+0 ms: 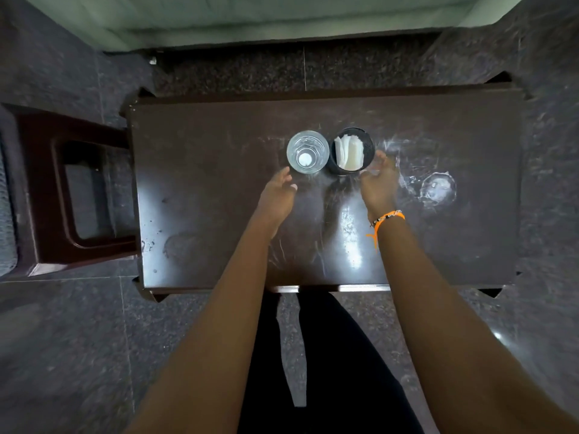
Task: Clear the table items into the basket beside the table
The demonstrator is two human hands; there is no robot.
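A clear drinking glass point(307, 151) stands upright near the middle of the dark brown table point(203, 198). Touching its right side is a black round holder point(369, 145) with white paper napkins point(349, 152) inside. My left hand point(279, 195) hovers just below and left of the glass, fingers apart, holding nothing. My right hand point(379, 180) is at the holder's lower right edge, fingers spread and close to its rim; I cannot tell whether they touch it. An orange thread band circles the right wrist.
A dark red plastic stool point(40, 189) stands against the table's left side. White smears and a ring mark point(437, 187) lie on the table's right part. Grey stone floor surrounds the table. No basket is in view.
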